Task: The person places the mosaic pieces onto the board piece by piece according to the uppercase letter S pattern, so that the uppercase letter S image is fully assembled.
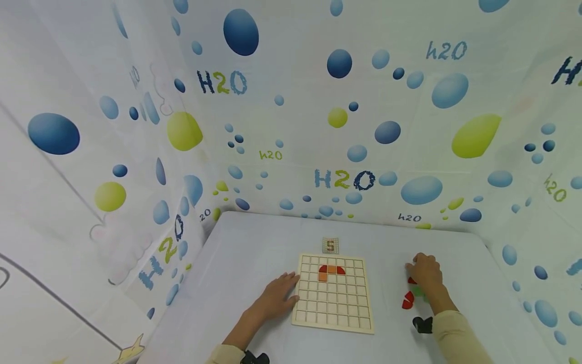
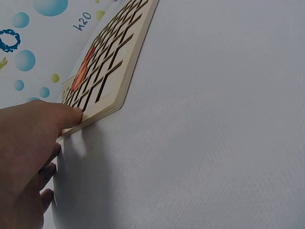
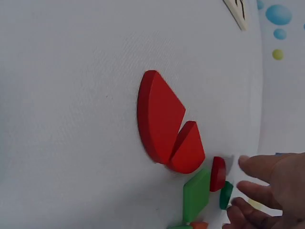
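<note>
A square wooden grid board (image 1: 334,313) lies on the table. Red quarter-round pieces, such as the right-hand one (image 1: 340,271), and orange squares, such as the lower one (image 1: 323,276), sit in its upper cells. My left hand (image 1: 278,297) rests at the board's left edge, its thumb (image 2: 71,114) on the rim. Over at the right, my right hand (image 1: 426,271) is above loose pieces with fingers loosely bent. The right wrist view shows its thumb and fingers apart beside a dark red piece (image 3: 218,173) and a small green piece (image 3: 226,194), nothing visible between them.
Behind the board lies a small card (image 1: 330,245) with an S-shaped pattern. Nearer than the right hand are two red pieces (image 3: 159,119), with a green piece (image 3: 196,195) and a bit of orange (image 3: 199,224) alongside. A printed curtain (image 1: 291,126) hangs behind the table.
</note>
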A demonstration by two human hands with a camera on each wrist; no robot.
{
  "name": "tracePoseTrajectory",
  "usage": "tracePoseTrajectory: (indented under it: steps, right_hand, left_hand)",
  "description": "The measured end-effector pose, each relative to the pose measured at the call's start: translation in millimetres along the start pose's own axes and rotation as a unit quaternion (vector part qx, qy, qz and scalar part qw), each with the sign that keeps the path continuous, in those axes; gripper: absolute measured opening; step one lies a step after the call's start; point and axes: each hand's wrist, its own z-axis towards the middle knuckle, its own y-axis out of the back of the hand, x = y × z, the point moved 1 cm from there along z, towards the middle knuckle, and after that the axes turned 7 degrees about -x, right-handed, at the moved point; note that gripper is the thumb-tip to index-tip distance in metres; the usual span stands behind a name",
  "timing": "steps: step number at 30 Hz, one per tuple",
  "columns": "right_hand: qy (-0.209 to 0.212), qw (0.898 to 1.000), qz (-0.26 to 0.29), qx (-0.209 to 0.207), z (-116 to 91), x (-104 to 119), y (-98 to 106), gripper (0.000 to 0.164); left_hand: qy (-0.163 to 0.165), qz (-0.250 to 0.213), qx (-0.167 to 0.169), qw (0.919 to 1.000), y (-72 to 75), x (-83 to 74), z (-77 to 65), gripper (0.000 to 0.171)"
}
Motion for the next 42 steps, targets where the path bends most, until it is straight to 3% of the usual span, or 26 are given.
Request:
tracePoseTrajectory:
  steps: [6,11,16,23,26,33,42]
  right_hand:
    - [0.001,1.0,-0.003,0.017,4,-5,-3,0.03]
    - [0.002,1.0,-0.025,0.012,4,-6,-5,0.036]
    - [-0.03,0.999,-0.029,0.002,0,-13,-3,0.044]
    - [-0.048,0.997,-0.036,0.049,2,-24,0,0.043]
    - [-0.032,0.998,-0.017,0.053,4,-25,-1,0.038]
    - [0.054,0.998,0.04,0.005,3,-18,-9,0.031]
    - [0.091,0.991,0.096,0.035,7,-4,-26,0.037]
  left_hand:
    - [-0.003,0.003,-0.001,1.0,-0.9,1.5,-0.4,0.062]
    - [-0.001,0.005,-0.005,1.0,-0.5,1.2,-1.3,0.062]
    - [-0.002,0.001,-0.005,1.0,-1.7,1.2,-0.8,0.062]
    - [-0.001,0.005,-0.006,1.0,-3.0,2.7,0.2,0.063]
    - [0.0,0.007,-0.004,1.0,-3.0,2.9,0.6,0.063]
    - [0.005,0.005,-0.002,1.0,-3.1,2.3,-0.2,0.063]
    - [0.007,0.002,-0.002,1.0,-2.1,0.0,-1.4,0.063]
